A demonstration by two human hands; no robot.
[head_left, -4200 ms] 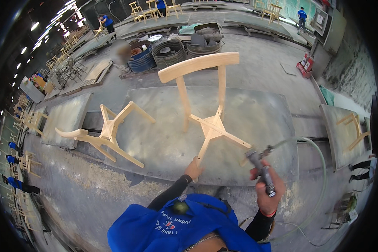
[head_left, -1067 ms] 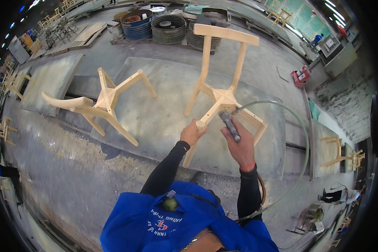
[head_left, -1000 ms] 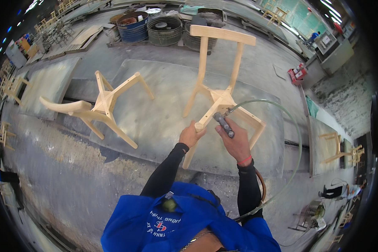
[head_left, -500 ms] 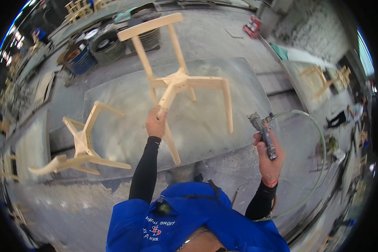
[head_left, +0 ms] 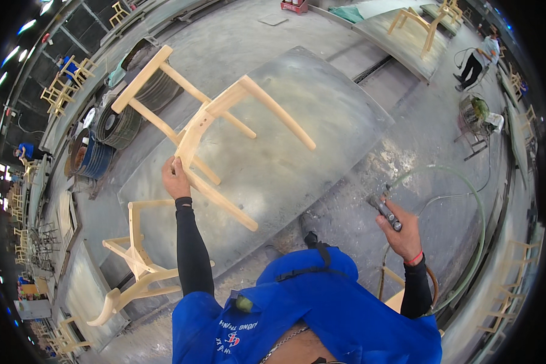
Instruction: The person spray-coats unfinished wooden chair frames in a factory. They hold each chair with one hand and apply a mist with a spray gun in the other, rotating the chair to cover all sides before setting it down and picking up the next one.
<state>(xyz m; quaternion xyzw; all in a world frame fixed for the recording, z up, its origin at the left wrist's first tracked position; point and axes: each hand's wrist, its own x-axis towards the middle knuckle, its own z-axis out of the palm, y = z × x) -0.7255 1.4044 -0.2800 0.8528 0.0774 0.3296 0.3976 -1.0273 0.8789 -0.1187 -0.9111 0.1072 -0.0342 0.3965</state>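
Note:
My left hand (head_left: 176,179) grips a bare pale-wood chair frame (head_left: 199,126) by the near part of its seat rail. The frame is tilted over a large grey flat board (head_left: 309,115), its backrest bar to the far left and its legs pointing to the right and toward me. Off to the right, away from the chair, my right hand (head_left: 406,235) is wrapped round a dark metal spray gun (head_left: 386,212). A pale green hose (head_left: 481,227) curves from the gun back past my right arm. Whether the trigger is pressed cannot be made out.
A second chair frame (head_left: 141,259) lies at the board's left corner. Drums, one a blue drum (head_left: 94,156), stand beyond the board's left edge. At the far right a person (head_left: 484,54) stands near a low platform (head_left: 376,30) with chair frames.
The chair frame has turned and tipped, its backrest swinging left and its legs now pointing right and nearer. My left hand moved left with it. The spray gun stays in my right hand.

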